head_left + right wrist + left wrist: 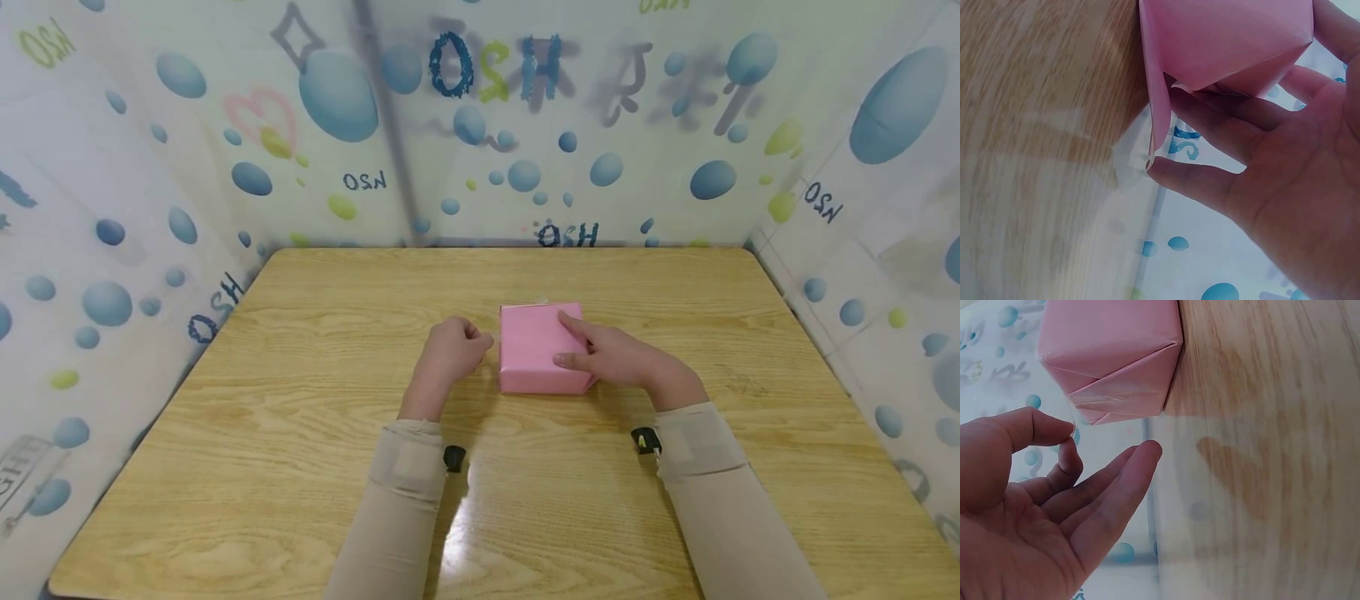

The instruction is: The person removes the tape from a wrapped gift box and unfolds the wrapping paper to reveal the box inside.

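A box wrapped in pink paper (542, 346) sits on the wooden table, between the two hands. Over its right end, the right hand (618, 354) grips the box, thumb and a finger on top. The right wrist view shows this end with a loose paper flap (1159, 119) standing out, other fingers against the folds. Just off the left end is the left hand (453, 350), its thumb and index finger pinching a small clear strip (1073, 432), mostly hidden by the fingertips. Its other fingers extend below the box's folded left end (1122, 390).
The wooden table (300, 467) reaches back to a curtain (480, 158) printed with blue and green drops. Similar sheets hang at both sides. Small black devices sit at the left cuff (453, 458) and right cuff (645, 440).
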A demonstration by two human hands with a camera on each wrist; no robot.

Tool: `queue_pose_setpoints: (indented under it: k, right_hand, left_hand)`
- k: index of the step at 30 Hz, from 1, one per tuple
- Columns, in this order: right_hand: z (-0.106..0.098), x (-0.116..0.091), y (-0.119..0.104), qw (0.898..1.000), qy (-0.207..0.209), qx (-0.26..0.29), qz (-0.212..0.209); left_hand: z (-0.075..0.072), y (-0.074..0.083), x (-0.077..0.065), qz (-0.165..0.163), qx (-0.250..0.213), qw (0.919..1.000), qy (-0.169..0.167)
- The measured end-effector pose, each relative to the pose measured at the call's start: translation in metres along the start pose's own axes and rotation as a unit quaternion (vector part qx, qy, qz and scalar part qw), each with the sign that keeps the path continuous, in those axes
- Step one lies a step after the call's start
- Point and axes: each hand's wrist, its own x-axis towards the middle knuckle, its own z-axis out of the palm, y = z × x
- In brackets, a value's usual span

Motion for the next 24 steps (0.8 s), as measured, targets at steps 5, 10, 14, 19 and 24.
queue_pose_setpoints:
  k: [5,10,14,19,24]
  right_hand:
    - [0.000,-0.001,0.000,1.000,0.000,-0.001,0.000]
    - [0.000,-0.001,0.000,1.000,-0.001,0.001,0.005]
    - [0.000,-0.003,-0.001,1.000,-0.001,-0.003,0.000]
    - [0.000,-0.002,0.000,1.000,0.001,-0.001,-0.003]
    - [0.001,-0.002,-0.001,1.000,0.000,0.003,0.002]
  left_hand:
    - [0.001,-0.004,0.002,0.006,-0.013,0.9999,0.004]
    - [0.003,-0.007,0.003,0.012,-0.021,0.9997,-0.001]
    - [0.004,-0.009,0.005,0.012,-0.020,0.9997,-0.003]
    - [0.005,-0.010,0.006,0.010,-0.021,0.9997,-0.004]
    - [0.005,-0.011,0.006,0.006,-0.019,0.9998,-0.007]
